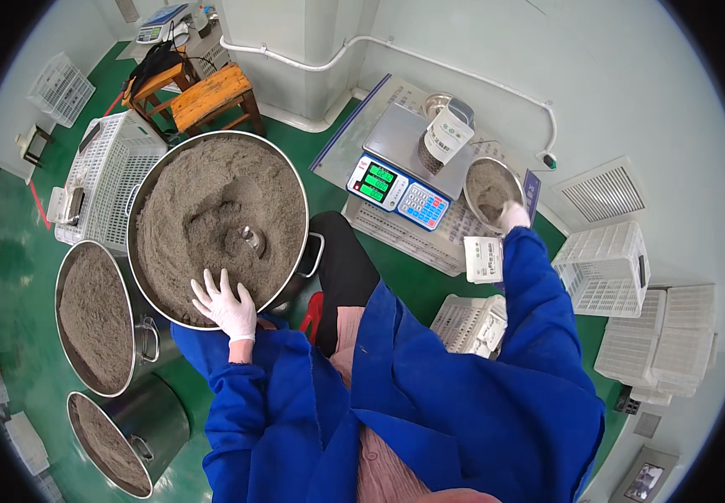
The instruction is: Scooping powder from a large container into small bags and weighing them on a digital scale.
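Grey-brown powder (94, 314) lies in three steel stockpots (165, 411) at the left. In the largest, a metal scoop (252, 241) sits beside a dug hollow, just beyond the gloved left hand (230, 312), whose fingers are spread wide over the near rim, holding nothing. Further right, a labelled pouch (450, 134) rests on the digital scale (400, 191); dark contents at its base suggest it is only partly filled, with ample powder left in the pots. More fills part of a steel bowl (510, 174), just left of the gloved right hand (513, 215) at its edge; whether that hand grips anything cannot be told.
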Demonstrator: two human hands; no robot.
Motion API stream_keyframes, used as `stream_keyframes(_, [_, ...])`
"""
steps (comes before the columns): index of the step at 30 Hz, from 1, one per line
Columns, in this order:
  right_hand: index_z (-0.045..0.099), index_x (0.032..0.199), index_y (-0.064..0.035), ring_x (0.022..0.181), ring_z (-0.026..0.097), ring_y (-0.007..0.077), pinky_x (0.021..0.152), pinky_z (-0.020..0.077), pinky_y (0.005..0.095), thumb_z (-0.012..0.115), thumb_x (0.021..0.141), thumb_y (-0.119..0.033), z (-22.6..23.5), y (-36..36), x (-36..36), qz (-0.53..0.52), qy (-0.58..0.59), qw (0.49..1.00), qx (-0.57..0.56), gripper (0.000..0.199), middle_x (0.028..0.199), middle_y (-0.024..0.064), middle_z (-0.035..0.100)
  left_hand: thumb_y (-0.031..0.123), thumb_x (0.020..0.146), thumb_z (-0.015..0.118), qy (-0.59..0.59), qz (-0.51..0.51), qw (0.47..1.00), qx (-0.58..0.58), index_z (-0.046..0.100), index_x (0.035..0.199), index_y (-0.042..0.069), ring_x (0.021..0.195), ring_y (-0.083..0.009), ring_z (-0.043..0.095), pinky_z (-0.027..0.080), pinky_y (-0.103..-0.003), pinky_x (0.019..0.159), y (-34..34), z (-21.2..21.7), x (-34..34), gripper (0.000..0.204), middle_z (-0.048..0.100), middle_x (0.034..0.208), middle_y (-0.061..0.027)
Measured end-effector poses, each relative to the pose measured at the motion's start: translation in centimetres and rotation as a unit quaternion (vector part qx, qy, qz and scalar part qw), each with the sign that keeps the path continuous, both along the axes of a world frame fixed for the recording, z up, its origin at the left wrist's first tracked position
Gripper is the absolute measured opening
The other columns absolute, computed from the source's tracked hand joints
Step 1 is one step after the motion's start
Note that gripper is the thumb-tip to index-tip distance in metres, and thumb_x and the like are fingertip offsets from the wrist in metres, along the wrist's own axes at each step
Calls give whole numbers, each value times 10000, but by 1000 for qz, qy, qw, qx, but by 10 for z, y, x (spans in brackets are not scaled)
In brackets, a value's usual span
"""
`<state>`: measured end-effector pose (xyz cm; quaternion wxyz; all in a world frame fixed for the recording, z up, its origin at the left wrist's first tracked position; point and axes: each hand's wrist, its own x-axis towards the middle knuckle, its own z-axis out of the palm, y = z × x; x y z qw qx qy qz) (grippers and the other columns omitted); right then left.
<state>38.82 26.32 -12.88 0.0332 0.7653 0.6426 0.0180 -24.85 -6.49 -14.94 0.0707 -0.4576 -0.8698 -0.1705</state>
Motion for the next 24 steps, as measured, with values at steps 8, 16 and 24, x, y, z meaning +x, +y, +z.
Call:
stream_keyframes(8, [728, 1180, -22, 1132, 683, 388, 990, 532, 460, 631, 928, -585, 55, 34, -99, 116, 87, 989, -40, 624, 1159, 238, 731, 216, 877, 707, 5, -14, 1000, -8, 653, 1333, 88, 1531, -452, 230, 203, -597, 1243, -3, 3, -5, 477, 448, 1572, -169])
stream_keyframes(16, [746, 1098, 21, 1092, 690, 422, 979, 527, 495, 605, 920, -612, 40, 102, -170, 140, 201, 969, -15, 672, 1112, 287, 723, 205, 873, 717, 10, -12, 1000, 16, 670, 1296, 74, 1509, -465, 271, 253, -579, 1230, 4, 5, 1, 445, 474, 1547, -185])
stream_keyframes(24, [748, 891, 74, 1004, 708, 452, 943, 546, 511, 566, 953, -526, 24, 124, -211, 95, 179, 978, 44, 630, 942, 339, 710, 191, 864, 722, 12, 0, 1000, 26, 680, 1268, 62, 1491, -474, 306, 288, -586, 1211, 3, 5, -1, 426, 507, 1514, -198])
